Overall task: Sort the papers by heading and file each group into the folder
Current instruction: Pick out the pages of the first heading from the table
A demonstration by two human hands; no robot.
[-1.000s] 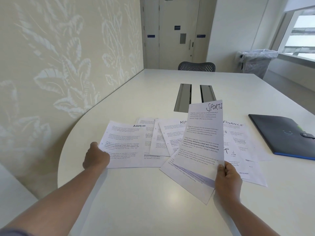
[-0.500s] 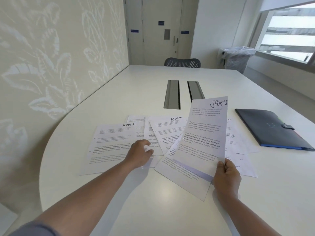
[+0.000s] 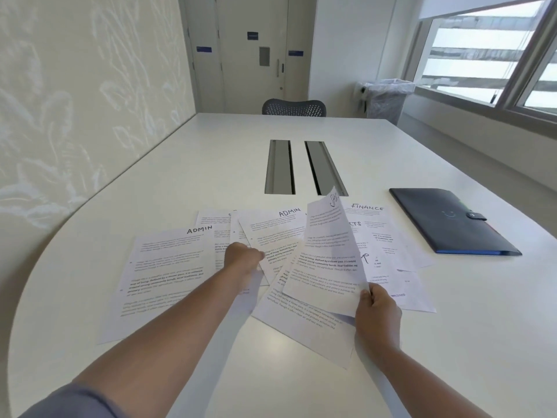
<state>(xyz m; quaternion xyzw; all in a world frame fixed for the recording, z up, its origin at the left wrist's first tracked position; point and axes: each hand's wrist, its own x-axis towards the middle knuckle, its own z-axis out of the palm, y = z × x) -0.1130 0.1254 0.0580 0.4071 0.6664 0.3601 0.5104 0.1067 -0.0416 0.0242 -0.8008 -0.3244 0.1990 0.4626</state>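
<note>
You were mid-sort: your right hand (image 3: 376,309) pinched a sports sheet (image 3: 330,257) above papers fanned along the table's (image 3: 180,164) near edge, your left hand (image 3: 242,257) pressed closed on an admin sheet (image 3: 272,236), likely gathered next, the shut folder (image 3: 449,221) waiting toward the right edge.

a printed sports sheet (image 3: 330,254) curls upward, pinched at its lower right corner, with admin sheets (image 3: 171,267) spread flat to the left of that grip, a finance sheet (image 3: 376,224) beyond it and a closed dark folder (image 3: 449,221) far right.
</note>
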